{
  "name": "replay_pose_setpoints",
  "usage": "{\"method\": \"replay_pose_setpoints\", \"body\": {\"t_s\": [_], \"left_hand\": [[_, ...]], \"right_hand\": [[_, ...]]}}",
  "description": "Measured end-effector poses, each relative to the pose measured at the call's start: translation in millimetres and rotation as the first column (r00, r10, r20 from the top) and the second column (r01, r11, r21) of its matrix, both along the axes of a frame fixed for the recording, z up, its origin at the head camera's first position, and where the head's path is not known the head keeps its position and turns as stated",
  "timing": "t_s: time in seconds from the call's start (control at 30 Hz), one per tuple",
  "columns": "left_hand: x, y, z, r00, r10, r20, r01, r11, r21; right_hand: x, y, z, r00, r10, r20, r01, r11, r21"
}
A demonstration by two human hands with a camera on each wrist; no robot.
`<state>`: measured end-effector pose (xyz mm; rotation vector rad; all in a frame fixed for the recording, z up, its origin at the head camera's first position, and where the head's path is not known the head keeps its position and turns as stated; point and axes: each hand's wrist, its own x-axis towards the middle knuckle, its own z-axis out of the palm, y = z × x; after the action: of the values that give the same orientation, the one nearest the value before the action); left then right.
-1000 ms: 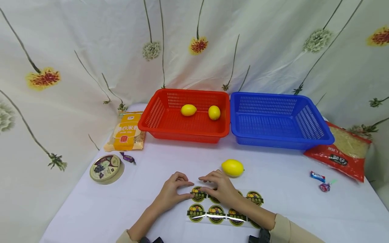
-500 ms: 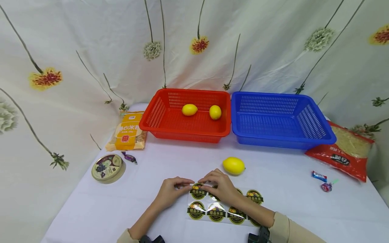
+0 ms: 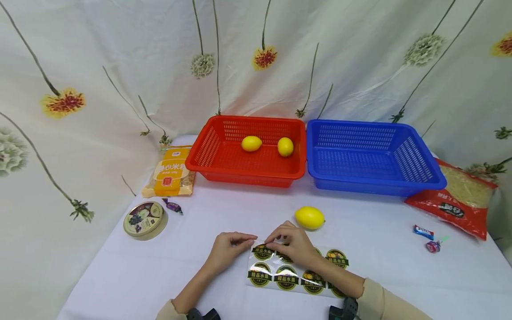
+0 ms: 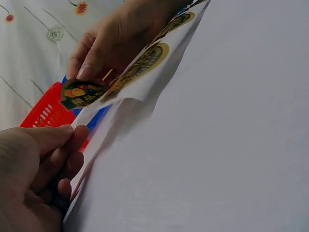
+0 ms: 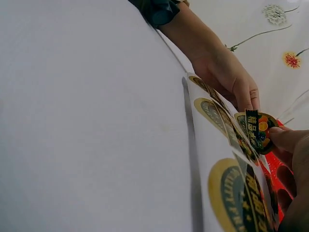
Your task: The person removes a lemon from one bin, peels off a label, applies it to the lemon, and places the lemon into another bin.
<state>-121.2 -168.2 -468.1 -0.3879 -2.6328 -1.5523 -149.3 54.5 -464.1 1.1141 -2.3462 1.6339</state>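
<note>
A sheet of round fruit stickers [image 3: 274, 266], black and gold with fruit pictures, is in front of me, its far left corner raised from the white table. My left hand [image 3: 226, 251] pinches that corner between thumb and fingertips. My right hand [image 3: 295, 245] pinches the edge of the corner sticker [image 5: 263, 130], seen partly lifted off the backing in the right wrist view. The same sticker [image 4: 82, 93] curls up under the right fingers in the left wrist view. In the head view the right forearm covers part of the sheet. A lemon [image 3: 310, 218] lies just beyond the right hand.
A red basket [image 3: 244, 178] holding two lemons and a blue basket [image 3: 376, 187] stand at the back. On the left are an orange food bag [image 3: 171, 173], a round tin [image 3: 144, 218] and a wrapped candy [image 3: 174, 206]. A red bag [image 3: 456, 204] and small sweets [image 3: 424, 231] lie right.
The left fingers, apart from the sheet earlier, have come onto its corner. The right thumb and fingers have closed on the corner sticker, and the sheet's far left edge has lifted.
</note>
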Motion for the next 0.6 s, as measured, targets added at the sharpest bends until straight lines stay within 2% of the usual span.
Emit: {"method": "replay_pose_setpoints", "body": {"t_s": [0.07,0.1,0.17,0.23,0.3,0.43,0.53,0.6], "left_hand": [[-0.2,0.5,0.6,1.0,0.017,0.017,-0.017,1.0,0.001],[-2.0,-1.1,-4.3,1.0,0.025,0.018,-0.025,1.0,0.004],[-6.8,-2.8,-13.7,0.999,0.034,0.019,-0.034,0.999,0.01],[-9.2,-2.0,-13.0,0.999,0.039,0.002,-0.039,0.999,-0.013],[-13.0,0.0,-9.9,0.998,0.048,-0.042,-0.051,0.997,-0.053],[-26.3,11.0,3.7,0.986,0.041,-0.16,-0.062,0.99,-0.129],[-40.7,28.0,16.8,0.973,-0.038,-0.226,0.006,0.99,-0.138],[-51.7,42.5,21.8,0.962,-0.117,-0.247,0.086,0.987,-0.134]], "right_hand": [[5.5,2.1,13.9,0.997,0.012,0.075,-0.011,1.0,-0.026],[8.3,3.5,21.5,0.993,0.018,0.119,-0.014,0.999,-0.039],[9.9,9.4,26.8,0.982,0.014,0.191,-0.005,0.999,-0.046],[11.8,17.4,33.0,0.974,0.006,0.226,0.004,0.999,-0.043],[14.0,28.1,40.4,0.975,-0.013,0.224,0.022,0.999,-0.037],[15.4,55.5,52.9,0.984,-0.09,0.155,0.092,0.996,-0.009],[11.1,76.1,57.5,0.981,-0.17,0.096,0.168,0.985,0.025],[4.7,88.2,55.6,0.974,-0.216,0.067,0.213,0.976,0.049]]}}
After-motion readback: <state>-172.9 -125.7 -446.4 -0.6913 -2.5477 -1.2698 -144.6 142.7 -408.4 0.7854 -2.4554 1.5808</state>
